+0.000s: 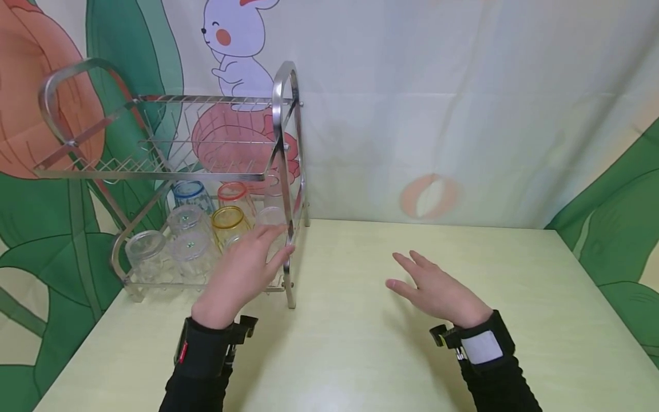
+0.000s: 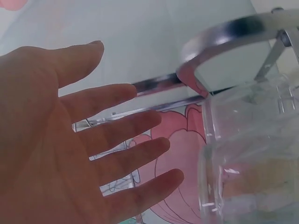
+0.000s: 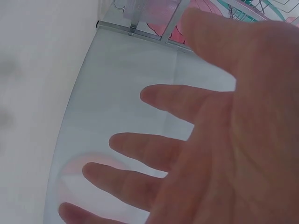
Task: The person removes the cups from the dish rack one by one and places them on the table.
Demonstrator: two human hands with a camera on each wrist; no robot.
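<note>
My left hand is in front of the right end of a two-tier metal rack, fingers extended and spread, holding nothing. Upside-down glasses stand on the rack's lower tier: a blue-rimmed one, a red-rimmed one, a yellow-rimmed one and several clear ones. Clear glasses lie beyond the fingertips in the left wrist view; whether the hand touches any, I cannot tell. Above the table, right of the rack, my right hand is spread and holds nothing.
The rack's upper tier shows bare wires. A pale table extends under the rack and both arms. Behind it hangs a printed curtain with a rabbit and green leaves.
</note>
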